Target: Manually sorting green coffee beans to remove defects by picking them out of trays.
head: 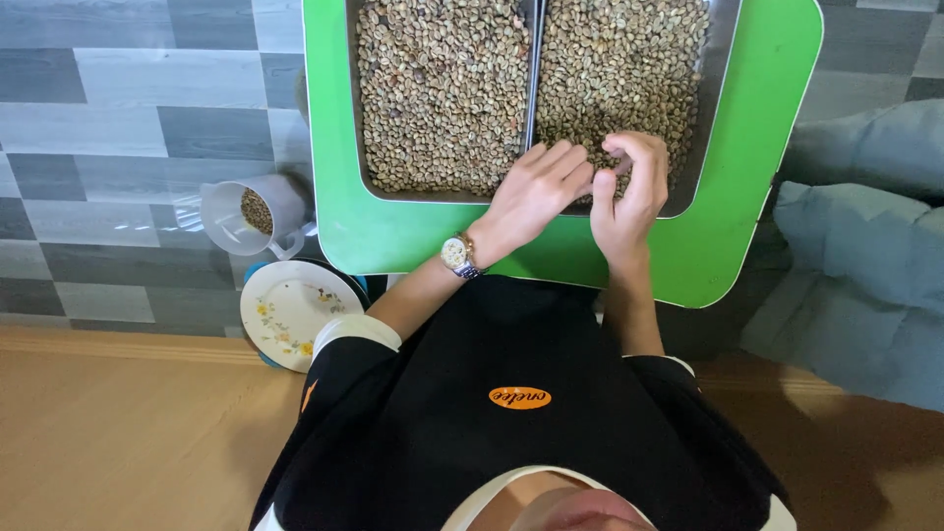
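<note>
Two shallow metal trays of pale green coffee beans lie side by side on a green table [762, 147] with rounded corners. The left tray [351, 118] and the right tray [721, 69] meet at a thin rim. My left hand [536, 187], with a wristwatch [457, 255] on its wrist, lies flat over the near edge where the trays meet, fingers together on the beans. Right beside it, my right hand [629, 192] hovers over the right tray's near edge. Its thumb and fingertips are pinched together. Whether a bean is between them is hidden.
A white plastic jug [228, 211] holding some beans stands on the grey tiled floor left of the table. A floral plate [295, 310] lies below the jug. A blue-grey cushion [865, 265] sits at the right. A wooden strip runs along the bottom.
</note>
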